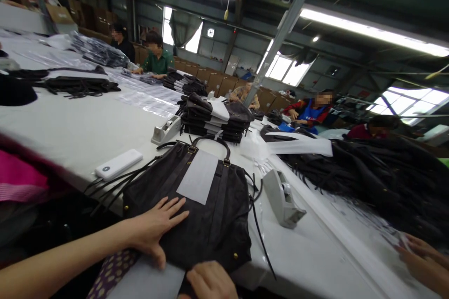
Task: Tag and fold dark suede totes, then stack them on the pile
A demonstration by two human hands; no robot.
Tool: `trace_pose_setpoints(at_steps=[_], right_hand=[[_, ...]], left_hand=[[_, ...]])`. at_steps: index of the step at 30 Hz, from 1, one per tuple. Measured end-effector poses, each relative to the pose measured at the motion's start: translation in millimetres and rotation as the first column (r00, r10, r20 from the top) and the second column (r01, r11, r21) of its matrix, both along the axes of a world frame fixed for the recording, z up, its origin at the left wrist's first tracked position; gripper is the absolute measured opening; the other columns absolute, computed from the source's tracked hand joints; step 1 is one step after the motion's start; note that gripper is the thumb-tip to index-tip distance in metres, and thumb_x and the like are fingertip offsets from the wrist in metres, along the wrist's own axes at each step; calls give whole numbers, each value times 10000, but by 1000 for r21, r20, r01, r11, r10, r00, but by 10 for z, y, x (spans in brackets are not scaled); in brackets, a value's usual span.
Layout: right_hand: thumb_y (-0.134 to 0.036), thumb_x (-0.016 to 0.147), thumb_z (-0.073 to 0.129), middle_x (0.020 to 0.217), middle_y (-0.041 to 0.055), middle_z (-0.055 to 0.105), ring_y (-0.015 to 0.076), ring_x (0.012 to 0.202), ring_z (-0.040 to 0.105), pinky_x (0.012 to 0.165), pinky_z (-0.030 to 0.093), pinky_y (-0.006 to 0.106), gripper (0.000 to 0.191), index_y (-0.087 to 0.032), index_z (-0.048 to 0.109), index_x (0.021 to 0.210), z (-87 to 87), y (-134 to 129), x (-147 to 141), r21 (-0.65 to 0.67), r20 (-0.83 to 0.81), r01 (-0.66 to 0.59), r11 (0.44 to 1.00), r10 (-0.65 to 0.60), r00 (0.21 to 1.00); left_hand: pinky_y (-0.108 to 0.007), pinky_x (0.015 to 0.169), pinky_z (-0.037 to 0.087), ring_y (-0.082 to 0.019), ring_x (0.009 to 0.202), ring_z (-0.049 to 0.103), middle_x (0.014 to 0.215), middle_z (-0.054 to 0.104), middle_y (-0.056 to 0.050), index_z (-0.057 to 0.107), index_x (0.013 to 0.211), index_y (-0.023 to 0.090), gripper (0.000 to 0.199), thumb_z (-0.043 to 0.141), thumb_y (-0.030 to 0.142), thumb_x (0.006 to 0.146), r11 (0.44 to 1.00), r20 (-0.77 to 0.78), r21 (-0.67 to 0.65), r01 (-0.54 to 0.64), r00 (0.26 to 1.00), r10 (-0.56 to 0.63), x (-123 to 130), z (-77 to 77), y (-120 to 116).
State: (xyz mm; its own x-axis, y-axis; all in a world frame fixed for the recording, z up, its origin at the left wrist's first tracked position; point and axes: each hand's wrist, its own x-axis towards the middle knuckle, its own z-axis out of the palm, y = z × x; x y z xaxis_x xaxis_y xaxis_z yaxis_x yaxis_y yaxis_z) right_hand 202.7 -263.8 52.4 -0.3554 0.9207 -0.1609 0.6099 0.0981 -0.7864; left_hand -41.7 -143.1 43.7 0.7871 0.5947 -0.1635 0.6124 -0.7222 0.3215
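One dark handbag [206, 215] lies flat at the near edge of the white counter [87, 131], between two tape dispensers [282, 196]. The left hand [154, 229] presses on it, fingers spread flat. The right hand [210, 280], cut off by the frame, rests at the bag's near edge; its grip cannot be told.

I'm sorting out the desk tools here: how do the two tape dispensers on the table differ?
The near tape dispenser is grey and stands right of the dark bag under the left hand. The far tape dispenser is paler, almost white, and sits beside the stack of folded bags. The near one looks larger, being closer to the camera. Both rest upright on the white table and share the same wedge shape.
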Motion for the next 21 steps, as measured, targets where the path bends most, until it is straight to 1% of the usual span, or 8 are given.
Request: trace_pose_setpoints(at_steps=[2, 5, 7, 11, 14, 17, 19, 21], right_hand=[[-568, 673, 707, 1336, 142, 529, 386, 1295, 379, 1116, 159, 577, 626, -222, 633, 1190, 97, 162, 285, 170, 274, -108, 979, 58, 960], [-479, 702, 722, 1412, 166, 438, 365, 1318, 361, 1136, 171, 550, 718, -188, 514, 1324, 96, 340, 640, 302, 564, -291, 908, 77, 822], [-415, 745, 696, 1383, 153, 477, 344, 1291, 406, 1141, 198, 520, 652, -197, 508, 1329, -39, 387, 767, 341, 608, -344, 875, 74, 791], [-303, 864, 556, 1309, 121, 556, 316, 1214, 496, 1101, 278, 501, 466, -241, 513, 1324, -454, 378, 844, 449, 642, -358, 819, -17, 767], [-290, 904, 487, 1245, 126, 602, 308, 1136, 559, 1051, 348, 491, 421, -240, 515, 1321, -612, 352, 887, 508, 660, -390, 767, -56, 749], [-270, 913, 474, 1183, 97, 644, 285, 1095, 587, 1044, 366, 484, 381, -261, 537, 1289, -485, 359, 909, 500, 628, -391, 773, -13, 778], [-315, 886, 535, 1125, 62, 673, 263, 1049, 609, 1047, 373, 465, 375, -278, 555, 1259, -256, 416, 889, 448, 536, -347, 824, 62, 842], [-407, 852, 577, 1130, 64, 670, 255, 1038, 614, 1015, 417, 425, 429, -258, 559, 1254, 36, 556, 855, 401, 374, -192, 896, 31, 927]], left_hand=[[-622, 1103, 80, -402, 1405, 90, 1540, 126, -187, 180, 1484, 248, 1192, 706, 719, 524, 998, -74, 61, -33, 997, 38, -108, 16, -82], [-606, 1113, 103, -393, 1400, 138, 1535, 188, -155, 226, 1471, 287, 1156, 769, 644, 515, 989, -166, 126, -78, 981, 98, -234, -31, -162], [-606, 1111, 132, -395, 1397, 147, 1537, 188, -144, 223, 1468, 308, 1169, 809, 593, 497, 981, -193, 161, -110, 971, 140, -258, -119, -194], [-630, 1103, 127, -404, 1399, 79, 1544, 128, -148, 186, 1470, 312, 1203, 846, 525, 487, 963, -191, 217, -160, 961, 202, -211, -331, -238], [-627, 1107, 115, -394, 1399, 43, 1544, 106, -142, 159, 1469, 317, 1198, 844, 511, 505, 965, -192, 206, -164, 960, 204, -182, -358, -249], [-609, 1118, 102, -382, 1399, 57, 1539, 105, -149, 161, 1467, 297, 1198, 850, 489, 506, 976, -223, 154, -153, 957, 185, -191, -248, -237], [-588, 1128, 129, -370, 1399, 105, 1534, 124, -144, 164, 1465, 285, 1129, 826, 466, 569, 986, -211, 99, -131, 966, 150, -223, -185, -237], [-548, 1125, 234, -334, 1387, 222, 1518, 218, -93, 164, 1457, 335, 956, 746, 403, 701, 996, -115, 61, -68, 991, 75, -276, -191, -277]])
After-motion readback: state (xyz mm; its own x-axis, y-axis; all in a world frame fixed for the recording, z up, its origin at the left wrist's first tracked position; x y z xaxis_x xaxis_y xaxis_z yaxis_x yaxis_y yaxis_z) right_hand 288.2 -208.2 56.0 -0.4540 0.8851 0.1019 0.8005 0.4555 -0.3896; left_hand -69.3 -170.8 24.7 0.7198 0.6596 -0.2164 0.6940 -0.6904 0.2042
